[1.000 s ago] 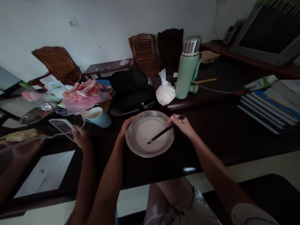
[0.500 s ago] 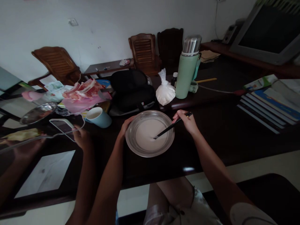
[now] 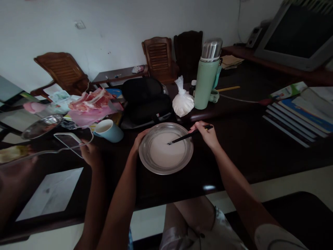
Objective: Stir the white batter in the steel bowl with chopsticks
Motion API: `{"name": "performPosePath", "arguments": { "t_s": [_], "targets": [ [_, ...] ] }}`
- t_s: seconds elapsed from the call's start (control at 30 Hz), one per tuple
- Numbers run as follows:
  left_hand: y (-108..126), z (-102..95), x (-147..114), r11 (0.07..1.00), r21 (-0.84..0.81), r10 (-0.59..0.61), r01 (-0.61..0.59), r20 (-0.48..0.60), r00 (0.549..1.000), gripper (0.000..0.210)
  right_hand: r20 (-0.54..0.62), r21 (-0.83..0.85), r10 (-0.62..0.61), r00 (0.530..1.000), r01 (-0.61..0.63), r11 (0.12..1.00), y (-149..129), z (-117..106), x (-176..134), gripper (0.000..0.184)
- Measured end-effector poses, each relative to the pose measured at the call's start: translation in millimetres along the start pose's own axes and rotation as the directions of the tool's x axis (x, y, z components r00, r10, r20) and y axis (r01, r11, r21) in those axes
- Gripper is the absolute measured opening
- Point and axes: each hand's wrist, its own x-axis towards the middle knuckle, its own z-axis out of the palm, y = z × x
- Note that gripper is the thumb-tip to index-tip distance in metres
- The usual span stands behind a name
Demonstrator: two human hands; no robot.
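Note:
A shallow metal bowl of milky, off-white liquid sits on the dark table in front of me. My left hand grips the bowl's left side, with its fingers partly hidden behind the rim. In my right hand, closed at the bowl's right edge, is a pair of black chopsticks. Their tips slant down to the left and meet the liquid near the middle of the bowl.
Behind the bowl stand a knotted bag of white powder, a green thermos and a black case. A blue mug and raw meat are left. Another person's hand holds a phone. Books lie right.
The chopstick tips have moved up and slightly left within the liquid, and my right hand has tilted them flatter. My left hand and the bowl stay in place.

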Motion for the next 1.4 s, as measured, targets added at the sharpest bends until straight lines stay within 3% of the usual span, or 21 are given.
{"name": "performPosePath", "arguments": {
  "t_s": [0.07, 0.17, 0.27, 0.37, 0.47, 0.6, 0.7, 0.83, 0.93, 1.0, 1.13, 1.27, 1.4],
  "targets": [
    [10, -29.6, -14, 1.000, 0.008, -0.004, 0.004, -0.012, 1.000, 0.050, -0.011, 0.054, 0.034, 0.999, -0.033, 0.998, -2, -1, 0, 0.044],
    [15, -71.5, -28, 0.999, 0.051, -0.001, 0.003, -0.034, 0.999, 0.051, 0.093, 0.086, 0.067, 0.993, -0.075, 0.993, -5, 3, -2, 0.047],
    [11, -90.4, -30, 0.996, 0.087, -0.006, 0.009, -0.039, 0.999, 0.047, 0.248, 0.053, 0.030, 0.968, -0.045, 0.998, -7, 12, -6, 0.044],
    [3, -91.5, -27, 0.989, 0.144, -0.007, 0.011, -0.029, 1.000, 0.042, 0.299, -0.007, -0.057, 0.953, 0.062, 0.998, -5, 16, -8, 0.038],
    [-1, -92.0, -26, 0.984, 0.179, 0.008, -0.002, -0.038, 0.999, 0.050, 0.227, -0.075, -0.103, 0.969, 0.123, 0.990, -3, 13, -6, 0.035],
    [-4, -98.3, -28, 0.979, 0.198, 0.058, -0.045, -0.061, 0.996, 0.055, 0.040, -0.047, -0.038, 0.998, 0.040, 0.998, -3, 4, -2, 0.039],
    [-9, -102.2, -29, 0.975, 0.193, 0.129, -0.111, -0.083, 0.988, 0.057, -0.008, 0.052, 0.049, 0.999, -0.048, 0.997, -5, 2, -1, 0.045],
    [-13, -104.6, -28, 0.944, 0.194, 0.288, -0.265, -0.097, 0.953, 0.059, 0.144, 0.079, 0.073, 0.987, -0.085, 0.993, -6, 8, -4, 0.047],
    [-10, -103.6, -27, 0.926, 0.227, 0.329, -0.302, -0.095, 0.939, 0.055, 0.283, 0.045, -0.010, 0.959, -0.003, 0.999, -4, 16, -8, 0.041],
    [-8, -101.9, -27, 0.920, 0.247, 0.333, -0.305, -0.082, 0.939, 0.051, 0.310, 0.009, -0.066, 0.948, 0.067, 0.998, -2, 18, -9, 0.037],
    [-9, -100.5, -28, 0.919, 0.234, 0.342, -0.318, -0.066, 0.938, 0.048, 0.185, -0.069, -0.109, 0.977, 0.123, 0.990, 0, 14, -6, 0.034],
    [-17, -105.6, -29, 0.907, 0.196, 0.395, -0.372, -0.092, 0.914, 0.054, 0.013, -0.029, -0.035, 0.999, 0.036, 0.999, -4, 5, -2, 0.038],
    [-23, -113.5, -29, 0.884, 0.187, 0.459, -0.429, -0.165, 0.873, 0.069, 0.010, 0.081, 0.056, 0.998, -0.057, 0.995, -7, 5, -3, 0.047]
  ]
}}
